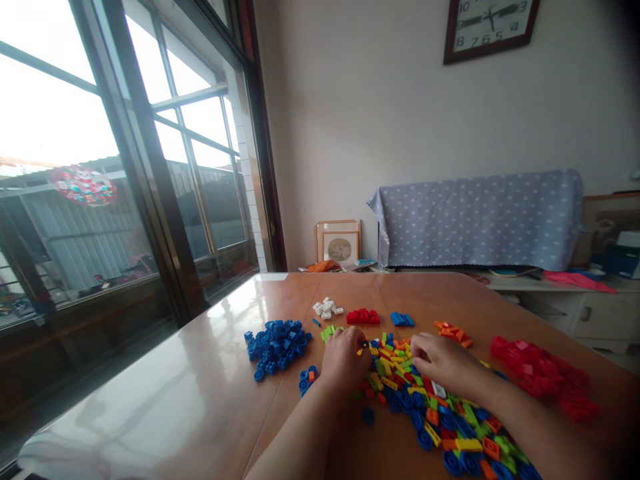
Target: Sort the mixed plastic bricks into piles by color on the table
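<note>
A mixed pile of toy building bricks (467, 445) in blue, yellow, green, orange and red spreads over the brown table. My left hand (345, 353) is at the pile's left edge, fingers curled down and closed, with small pieces right by the fingertips. Whatever it grips is hidden. My right hand (437, 357) hovers over or rests on the pile's far right side, its fingers bent inward and pressed together; I cannot make out what they hold. Lime green bricks (330, 331) lie just beyond the left hand. A few blue wheel-like pieces (306, 381) sit beside the left wrist.
Sorted heaps stand around the pile: blue bricks (277, 347), white bricks (327, 308), red bricks (363, 317), flat blue bricks (402, 319), orange bricks (453, 333) and a large red heap (543, 373). The glossy table (190, 393) runs toward a window at left.
</note>
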